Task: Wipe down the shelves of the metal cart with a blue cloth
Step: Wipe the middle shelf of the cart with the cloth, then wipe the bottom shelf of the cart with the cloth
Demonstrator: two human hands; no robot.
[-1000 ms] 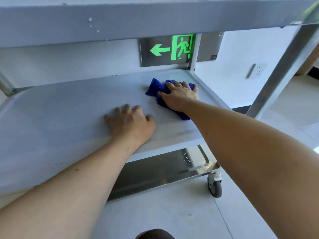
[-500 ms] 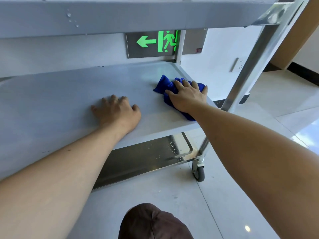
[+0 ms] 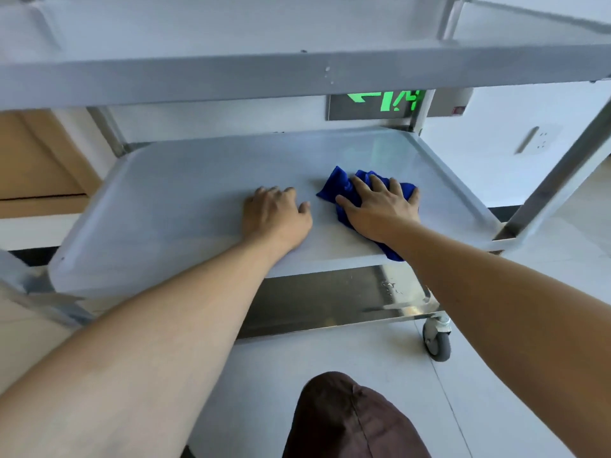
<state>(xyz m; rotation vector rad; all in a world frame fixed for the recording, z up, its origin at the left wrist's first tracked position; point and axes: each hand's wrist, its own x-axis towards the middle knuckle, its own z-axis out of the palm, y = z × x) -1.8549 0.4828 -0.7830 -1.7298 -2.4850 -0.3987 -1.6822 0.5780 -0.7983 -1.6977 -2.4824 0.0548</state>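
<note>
On smooth metal mid shelf (image 3: 185,206), R hand (image 3: 380,209) fingers splayed flat on crumpled blue cloth (image 3: 337,183).

metal cart's middle shelf (image 3: 185,206) under blue cloth (image 3: 339,185) and two flat hands

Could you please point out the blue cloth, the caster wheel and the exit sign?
blue cloth (image 3: 337,183): head view, bunched far-left corner.
caster wheel (image 3: 438,346): head view, grey tyre.
exit sign (image 3: 385,100): head view, green lit symbols.

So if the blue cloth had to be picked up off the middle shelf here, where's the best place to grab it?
Judging by its pose, the bunched far-left corner of the blue cloth, pinched from above; the right hand lies flat over the rest.
</note>
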